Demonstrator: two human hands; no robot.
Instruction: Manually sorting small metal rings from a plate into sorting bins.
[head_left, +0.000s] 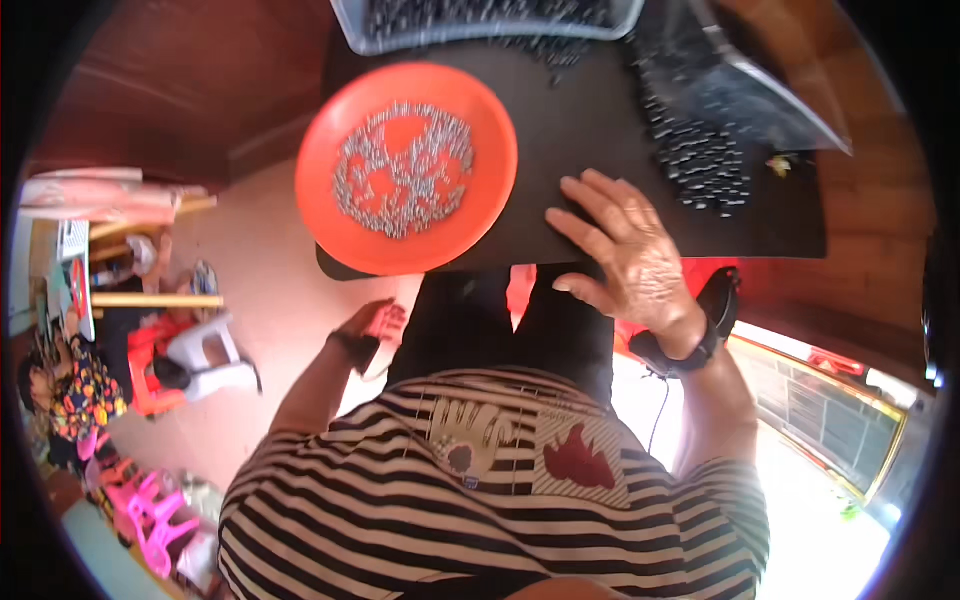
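Observation:
My right hand (pixel 630 250) is over the near edge of a dark mat (pixel 560 130), fingers stretched and spread, with nothing in it. Just beyond its fingertips, to the right, small dark shiny pieces (pixel 705 165) lie spread on the mat. My left hand (pixel 382 320) hangs low beside my lap, below the table edge, fingers loosely apart and apparently holding nothing. Above it, a round orange-red plate (pixel 490 180) overhangs the mat's left front corner. Many small silvery pieces (pixel 400 170) form a loose ring with patches across its middle.
A clear plastic tub (pixel 490 40) full of dark pieces stands at the far edge. A clear sheet-like plastic item (pixel 770 95) lies at the far right, near a small yellowish bit (pixel 779 163). Another person (pixel 75 385) and pink plastic stools (pixel 155 520) are off to the left.

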